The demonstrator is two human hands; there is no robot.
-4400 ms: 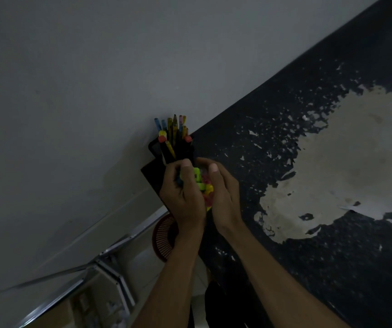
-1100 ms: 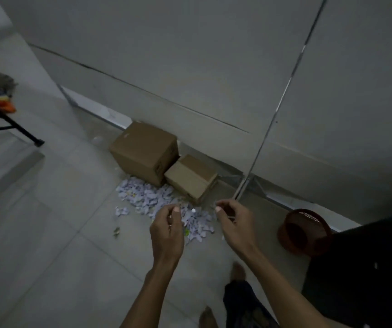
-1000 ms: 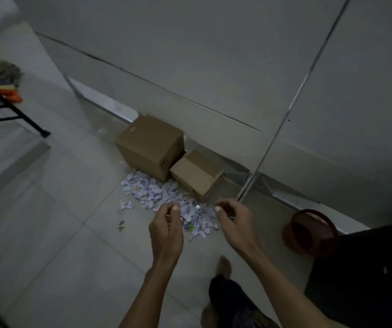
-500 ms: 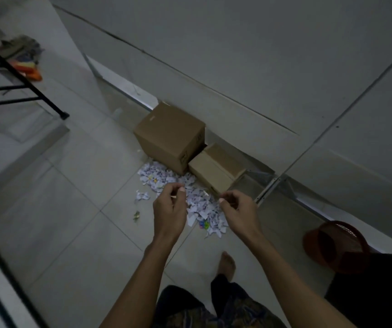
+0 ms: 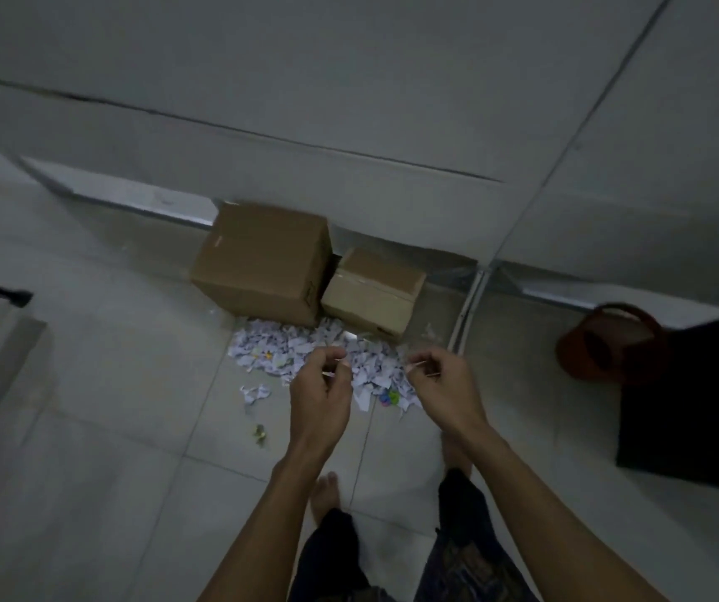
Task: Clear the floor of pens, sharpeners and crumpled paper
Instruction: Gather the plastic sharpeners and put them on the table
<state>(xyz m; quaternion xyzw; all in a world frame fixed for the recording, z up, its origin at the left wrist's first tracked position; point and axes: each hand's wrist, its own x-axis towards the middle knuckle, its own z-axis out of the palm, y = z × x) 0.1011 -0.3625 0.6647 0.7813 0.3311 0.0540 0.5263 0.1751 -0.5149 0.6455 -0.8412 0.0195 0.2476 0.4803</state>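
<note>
Evidently standing over the floor (image 5: 88, 493) to gather more, the person faces crumpled paper (image 5: 292, 354) heaped before two cardboard boxes (image 5: 262, 262), a few coloured bits among it, while left hand (image 5: 321, 395) and right hand (image 5: 444, 388) hover above, fingers curled, apparently holding nothing.

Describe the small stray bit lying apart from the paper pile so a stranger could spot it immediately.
Start at the large cardboard box against the wall; the crumpled paper pile spreads on the floor before it. Nearer the camera, past a lone white scrap, lies the stray bit: small, yellowish-green, alone on bare tile.
</note>
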